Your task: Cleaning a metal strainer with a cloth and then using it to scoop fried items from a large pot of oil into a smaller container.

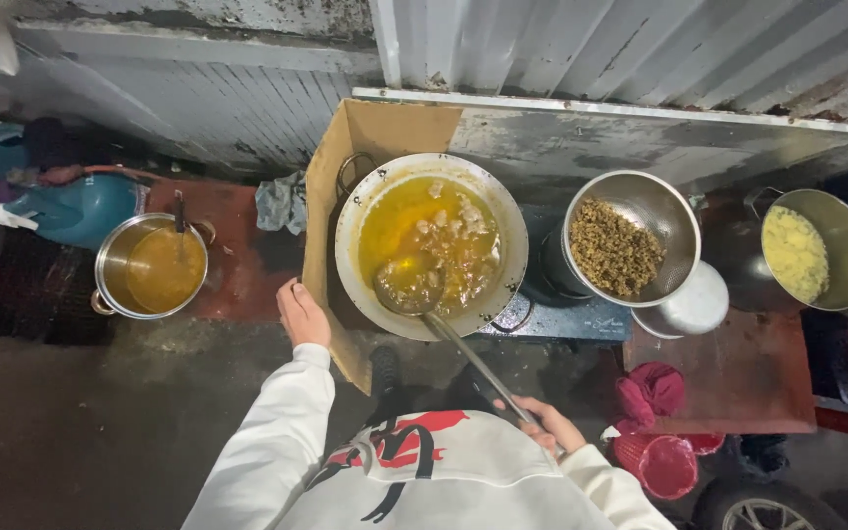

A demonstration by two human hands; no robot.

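While the right hand (542, 424) is closed around the near end of a long metal ladle (444, 329), its bowl sits in the hot yellow oil of the wide frying pan (512, 231), among pale pieces of frying food (444, 236) at the middle of the scene. The left hand (301, 316) rests with loosely curled fingers on the edge of a cardboard sheet (321, 186) standing upright just left of the pan; whether it grips the edge or only touches it I cannot tell. The ladle looks stiff and fairly light, but likely slick with oil and hot near the bowl, so the far-back grip on the handle seems the safest hold. The pan looks heavy and its oil would slosh. Right of it stand a metal bowl of browned crumbs (615, 245) and a pot of yellow food (795, 253); to the left, a pot of orange liquid (161, 267).
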